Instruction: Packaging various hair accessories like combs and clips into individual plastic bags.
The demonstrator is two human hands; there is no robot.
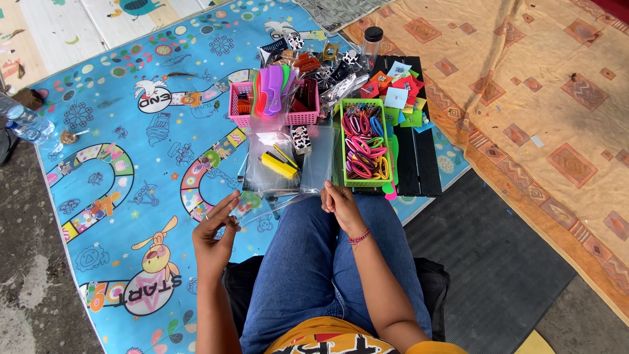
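1. Seated on the floor, jeans-clad legs stretched toward a low black tabletop (pixel 419 164) crowded with small goods
2. Left hand (pixel 215 229) pinching one end of a clear plastic sleeve (pixel 272 208) between thumb and fingertips, remaining fingers fanned loosely open
3. Right hand (pixel 339 204) curled closed on the sleeve's other end, a red thread bracelet at the wrist; sleeve stretched between both hands just in front of the tabletop's near edge, over the knee
4. Just beyond the hands: a stack of clear bags (pixel 288 160) with a yellow comb (pixel 278 164) lying on top; a green basket (pixel 364 147) of bright hair clips to the right; a pink basket (pixel 275 105) of combs further back
5. Likely trouble: thin, slippery film held only at its ends, so a loosened pinch on either side could let it sag or drop onto the blue play mat (pixel 131 164)
6. Further risk: the loose stack of bags sits close to the hands, so a careless forearm sweep could scatter it or tip the comb off
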